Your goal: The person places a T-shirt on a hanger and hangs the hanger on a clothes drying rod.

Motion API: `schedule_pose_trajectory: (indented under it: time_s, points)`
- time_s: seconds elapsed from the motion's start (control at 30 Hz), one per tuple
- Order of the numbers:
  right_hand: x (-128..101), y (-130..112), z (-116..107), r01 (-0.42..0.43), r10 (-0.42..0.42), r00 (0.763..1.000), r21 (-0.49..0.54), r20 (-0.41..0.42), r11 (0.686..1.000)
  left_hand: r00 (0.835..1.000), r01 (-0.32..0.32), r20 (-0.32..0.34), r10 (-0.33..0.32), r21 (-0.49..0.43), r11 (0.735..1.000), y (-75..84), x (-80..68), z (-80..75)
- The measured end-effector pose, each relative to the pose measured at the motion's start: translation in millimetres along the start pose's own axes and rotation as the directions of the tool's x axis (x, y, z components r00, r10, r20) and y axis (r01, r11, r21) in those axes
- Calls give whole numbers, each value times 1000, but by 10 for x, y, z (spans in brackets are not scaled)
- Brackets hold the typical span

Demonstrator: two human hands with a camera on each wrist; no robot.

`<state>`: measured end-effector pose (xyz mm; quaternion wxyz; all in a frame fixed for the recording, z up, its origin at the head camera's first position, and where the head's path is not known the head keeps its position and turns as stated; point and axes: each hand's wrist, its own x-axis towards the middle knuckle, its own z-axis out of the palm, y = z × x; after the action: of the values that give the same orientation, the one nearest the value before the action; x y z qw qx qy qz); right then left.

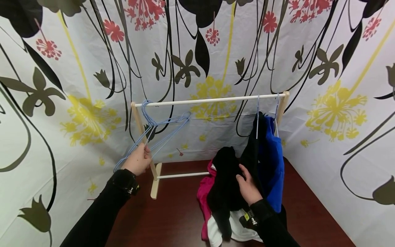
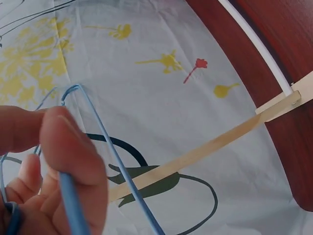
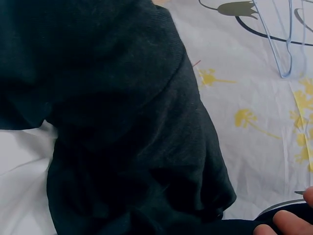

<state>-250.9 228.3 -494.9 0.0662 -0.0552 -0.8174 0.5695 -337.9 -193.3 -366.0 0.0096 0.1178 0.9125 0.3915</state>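
In the head view my left hand (image 1: 139, 159) pinches the wire of light-blue hangers (image 1: 151, 122) whose hooks are at the left end of the rack's rail (image 1: 213, 100). Seen from the left wrist, thumb and fingers close around the blue wire (image 2: 73, 200). My right hand (image 1: 247, 185) has its fingers extended between a heaped black garment (image 1: 223, 178) and a black garment (image 1: 251, 151) hanging on the rack. From the right wrist, the black cloth (image 3: 146, 98) fills most of the view, and only fingertips (image 3: 291, 223) show at the lower right corner.
A blue garment (image 1: 276, 171) hangs at the rack's right end. Pink cloth (image 1: 203, 192) and white cloth (image 1: 214, 230) lie under the black heap on the dark red-brown table (image 1: 179, 212). Flower-patterned fabric (image 1: 213, 55) surrounds the table at the back and sides.
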Motion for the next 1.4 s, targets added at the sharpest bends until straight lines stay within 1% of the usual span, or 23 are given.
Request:
schedule_pose_trajectory:
  time_s: [0.13, 0.23, 0.5, 0.7, 0.8, 0.93, 1.07, 1.17, 1.2, 1.33, 1.4]
  points:
    - [-9, 20, 37, -2, 2, 1000, 3, -17, 1000, 999, 11, -48, -12, -7, 1000, -29, -36, 52]
    - [-14, 39, 69, -4, 4, 1000, 2, -29, 1000, 998, 19, -64, -21, -25, 999, -46, -112, 129]
    - [-9, 107, 129, -2, 2, 1000, -5, -25, 1000, 1000, 18, -8, -19, -94, 995, -112, -399, 443]
    - [12, 157, 175, 0, 0, 1000, 6, -28, 1000, 998, 42, 48, -34, -166, 985, -185, -510, 681]
    - [29, 156, 226, -2, 2, 999, 19, -38, 1000, 996, 54, 74, -41, -180, 982, -236, -538, 768]
    - [93, 139, 341, 14, -12, 999, 54, -49, 998, 996, 61, 80, -47, -175, 983, -310, -566, 843]
    - [210, 92, 469, 52, -44, 997, 130, -66, 990, 994, 59, 97, -42, -180, 982, -370, -565, 917]
    - [324, -1, 527, 74, -59, 994, 180, -89, 981, 992, 53, 118, -31, -185, 981, -394, -544, 982]
    - [342, -79, 527, 81, -64, 994, 198, -92, 977, 992, 49, 126, -25, -188, 981, -404, -539, 1005]
    - [515, -197, 526, 129, -103, 987, 224, -122, 966, 989, 39, 149, -9, -204, 978, -444, -518, 1091]
    - [606, -233, 515, 157, -118, 980, 255, -160, 954, 988, 33, 153, 0, -214, 976, -451, -512, 1120]
